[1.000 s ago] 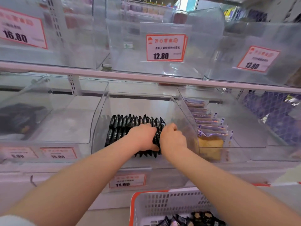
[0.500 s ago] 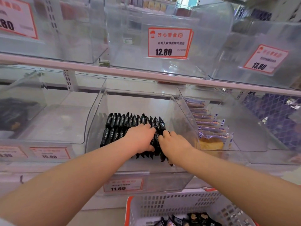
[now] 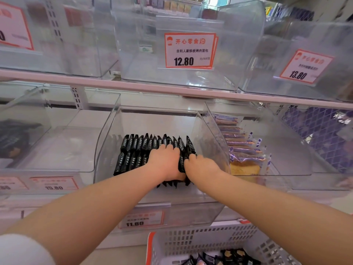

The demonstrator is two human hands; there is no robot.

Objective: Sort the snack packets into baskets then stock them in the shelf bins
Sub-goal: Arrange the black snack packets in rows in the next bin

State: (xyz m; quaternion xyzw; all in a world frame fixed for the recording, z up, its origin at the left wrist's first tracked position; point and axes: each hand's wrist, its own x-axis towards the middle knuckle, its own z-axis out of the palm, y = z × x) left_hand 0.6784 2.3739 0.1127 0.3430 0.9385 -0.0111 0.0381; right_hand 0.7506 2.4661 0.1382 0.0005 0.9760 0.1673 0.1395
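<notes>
Shelving: clear plastic bins sit in two tiers on a white shop shelf, each with an orange-bordered price tag, and you face the lower middle one.
Far-left bin (image 3: 23, 142): dark packets lie heaped behind its clear wall, too blurred to name; they are well apart from your work.
Left neighbour bin (image 3: 72, 150): nothing shows inside it, so it gives you no trouble on that side.
Middle bin (image 3: 107, 142): this is where the task's goods now sit, above the 11.80 tag (image 3: 142, 219).
Black snack packets (image 3: 137, 150): they stand on edge in two tidy rows, probably so more fit and the fronts show.
Left hand (image 3: 165, 162): your fingers curl over the packet tops, pressing the rows together toward the left.
Right hand (image 3: 202, 167): it lies just beside the left hand, fingers curled down onto the right-hand end of the row; whether they pinch a packet I cannot tell.
Bin's right wall (image 3: 212, 142): it slopes close beside your right wrist and leaves little room there.
Cake packets (image 3: 246, 150): they fill the next bin, clear wrappers standing in a row.
Upper shelf edge (image 3: 172, 90): it overhangs the bin, so you reach in low from the front.
White basket (image 3: 210, 243): below you, it holds more black packets, so stocking seems unfinished.
</notes>
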